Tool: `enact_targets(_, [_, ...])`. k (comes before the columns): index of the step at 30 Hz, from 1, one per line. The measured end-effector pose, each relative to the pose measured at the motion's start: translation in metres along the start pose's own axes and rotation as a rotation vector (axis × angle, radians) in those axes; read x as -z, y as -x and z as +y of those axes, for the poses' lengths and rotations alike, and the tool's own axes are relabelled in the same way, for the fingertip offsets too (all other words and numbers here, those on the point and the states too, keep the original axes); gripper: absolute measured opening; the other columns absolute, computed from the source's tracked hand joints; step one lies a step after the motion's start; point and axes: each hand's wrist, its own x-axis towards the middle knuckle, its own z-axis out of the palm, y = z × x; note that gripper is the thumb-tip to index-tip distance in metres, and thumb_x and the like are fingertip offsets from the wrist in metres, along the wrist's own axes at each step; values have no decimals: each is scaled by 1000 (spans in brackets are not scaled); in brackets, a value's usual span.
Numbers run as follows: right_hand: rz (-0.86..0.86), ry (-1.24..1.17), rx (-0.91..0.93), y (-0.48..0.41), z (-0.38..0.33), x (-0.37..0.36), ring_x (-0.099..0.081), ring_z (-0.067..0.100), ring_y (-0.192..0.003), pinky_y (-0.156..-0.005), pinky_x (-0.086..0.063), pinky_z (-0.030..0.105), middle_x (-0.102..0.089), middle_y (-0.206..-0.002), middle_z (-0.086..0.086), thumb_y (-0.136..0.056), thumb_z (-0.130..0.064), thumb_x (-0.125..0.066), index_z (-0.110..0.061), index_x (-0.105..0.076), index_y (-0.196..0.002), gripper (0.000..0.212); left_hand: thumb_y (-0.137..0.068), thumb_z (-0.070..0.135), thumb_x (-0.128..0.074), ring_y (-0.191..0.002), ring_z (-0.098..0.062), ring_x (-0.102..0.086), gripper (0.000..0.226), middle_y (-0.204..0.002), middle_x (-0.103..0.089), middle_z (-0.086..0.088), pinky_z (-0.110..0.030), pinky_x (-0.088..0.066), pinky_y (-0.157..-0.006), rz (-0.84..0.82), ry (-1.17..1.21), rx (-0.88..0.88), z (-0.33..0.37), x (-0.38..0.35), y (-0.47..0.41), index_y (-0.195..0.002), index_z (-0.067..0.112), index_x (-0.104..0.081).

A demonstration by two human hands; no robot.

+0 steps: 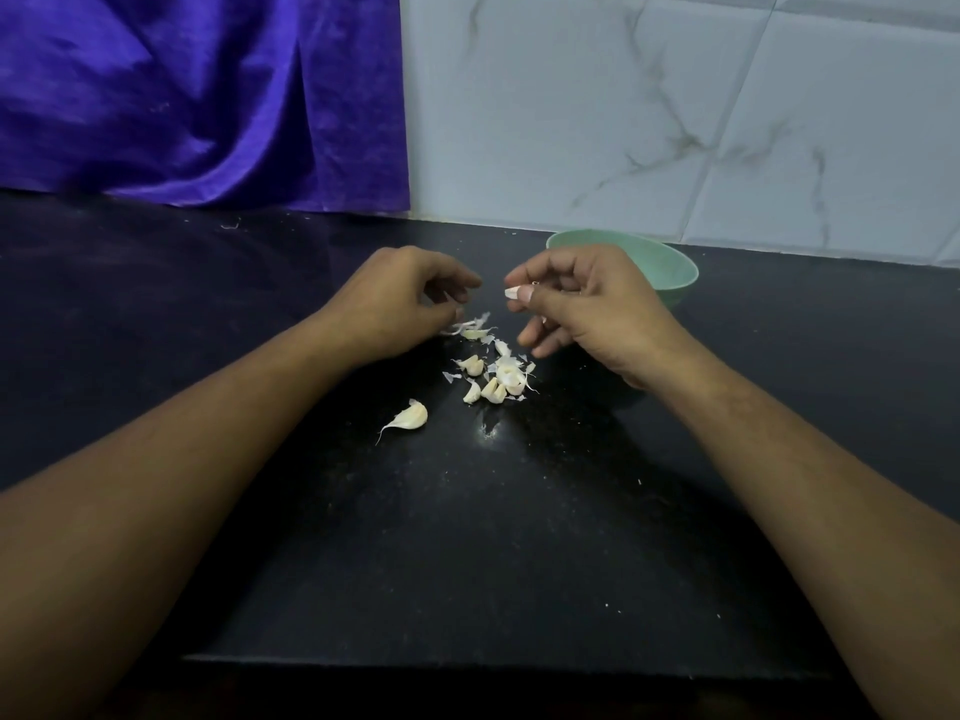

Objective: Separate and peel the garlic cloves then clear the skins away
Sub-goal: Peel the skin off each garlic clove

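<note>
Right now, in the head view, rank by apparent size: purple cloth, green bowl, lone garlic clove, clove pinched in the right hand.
1. purple cloth
2. green bowl
3. lone garlic clove
4. pinched clove, unsure: the right hand hides part of it

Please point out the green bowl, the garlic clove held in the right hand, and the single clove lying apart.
green bowl [672, 275]: head view, the wall on its right side.
held clove [513, 292]: head view, the pale end that shows.
single clove [413, 415]: head view, the middle of its body.
</note>
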Motion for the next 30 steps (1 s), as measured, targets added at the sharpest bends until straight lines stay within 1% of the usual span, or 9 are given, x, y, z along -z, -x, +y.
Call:
enact_targets(4, [-3,3,-1,0,1,1,-73,24,-61,-55,-59,35,-76,-87,19,-95,-1,-70,1,-67,-102,8,-97,16,-68,-99,-3,-68,28,-108,-75,13,-29,-58,-90,98,68,-12,0,1,-1,-120,29,-76])
enact_targets(9, [41,-157,-27,0,1,0,-72,21,-61,-57,-62,32,-75,-86,23,-90,-1,-75,7,-70,-101,15,-100,35,-68,-89,-11,-74,21,-96,-79,6,-30,-60,-82,-16,335,-59,16,0,3,-114,22,-77])
enact_targets(14, [-6,-248,-71,2,-2,-2,-74,22,-65,-61,-64,31,-76,-87,22,-92,3,-71,7,-69,-104,13,-92,29,-78,-77,-28,-73,17,-84,-78,-4,-51,-60,-80,-1,444,-24,13,-1,2,-102,16,-79])
enact_targets(17, [-1,-203,-61,2,-2,1,-74,22,-61,-58,-63,31,-76,-85,19,-95,0,-69,5,-68,-107,12,-92,21,-78,-73,-17,-69,14,-82,-77,-4,-44,-59,-75,20,492,12,12,1,0,-101,11,-78])
enact_targets(19, [26,-63,-13,1,-2,4,-72,23,-57,-55,-59,29,-76,-78,16,-99,-11,-68,3,-70,-102,14,-94,19,-76,-74,-14,-69,14,-87,-78,-7,-38,-58,-74,45,501,38,10,1,-1,-104,9,-77])
enact_targets(23, [58,117,32,2,-6,5,-77,22,-74,-68,-64,41,-78,-82,9,-103,-36,-62,-6,-77,-89,36,-95,18,-74,-76,-12,-68,15,-92,-78,-6,-34,-59,-73,50,525,49,8,2,-2,-108,11,-78])
enact_targets(25, [67,130,44,2,-6,4,-78,21,-79,-70,-65,47,-79,-91,6,-104,-33,-60,-8,-77,-93,32,-94,18,-75,-78,-12,-69,18,-94,-78,-10,-33,-60,-73,32,535,45,9,2,-1,-110,10,-78])
enact_targets(27, [65,114,54,2,-6,4,-78,24,-77,-73,-64,51,-77,-99,9,-103,-18,-62,-9,-73,-108,15,-93,17,-76,-78,-12,-68,19,-96,-77,-14,-30,-59,-71,26,554,46,10,2,0,-110,9,-77])
enact_targets(30, [54,109,69,2,-4,5,-78,25,-74,-79,-63,52,-76,-98,10,-97,-5,-69,-9,-68,-121,25,-92,16,-77,-73,-11,-67,18,-90,-75,-16,-23,-56,-66,26,583,54,12,2,-1,-107,6,-77])
